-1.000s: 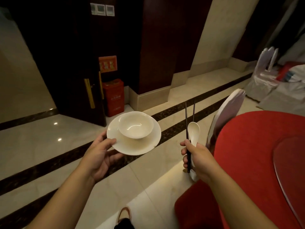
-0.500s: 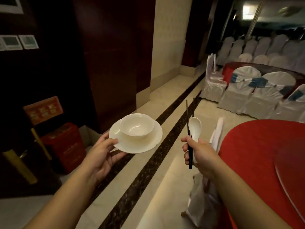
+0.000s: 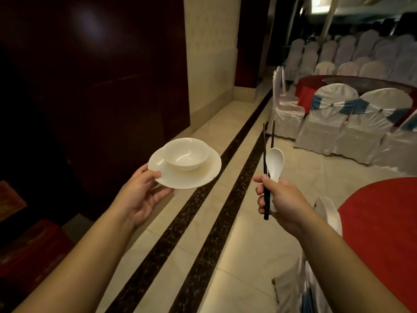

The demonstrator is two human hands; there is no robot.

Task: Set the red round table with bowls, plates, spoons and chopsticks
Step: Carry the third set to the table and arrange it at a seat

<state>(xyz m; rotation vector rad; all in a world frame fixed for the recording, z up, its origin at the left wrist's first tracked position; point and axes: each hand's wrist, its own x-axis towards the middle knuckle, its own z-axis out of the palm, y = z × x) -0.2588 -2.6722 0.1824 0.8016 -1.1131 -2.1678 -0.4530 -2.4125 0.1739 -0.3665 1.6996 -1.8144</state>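
Right now I'm mid-carry, one place setting in the hands, nothing set down yet as far as I can see. Left hand (image 3: 144,197) pinches the near rim of the plate (image 3: 196,175), thumb on top, fingers underneath. The bowl (image 3: 185,153) sits upright on the plate, slightly off-centre toward the far side, empty. Right hand (image 3: 282,199) is clamped around the chopsticks (image 3: 266,168) and the spoon (image 3: 274,163) together, all pointing up, spoon scoop above the fist. Hands are well apart, both over the floor (image 3: 225,267), not over the bench.

Red bench (image 3: 383,222) is at lower right, only its edge in view; the visible cloth shows no tableware. A white covered chair (image 3: 329,213) stands between me and that edge. More covered chairs and another red table sit further back.

My read: transport step. Next move calls for turning right, getting past the chair, then lowering the plate flat onto the cloth near the edge. Bowl is loose on the plate, so keep it level. Spoon and chopsticks go down afterwards, beside the plate.
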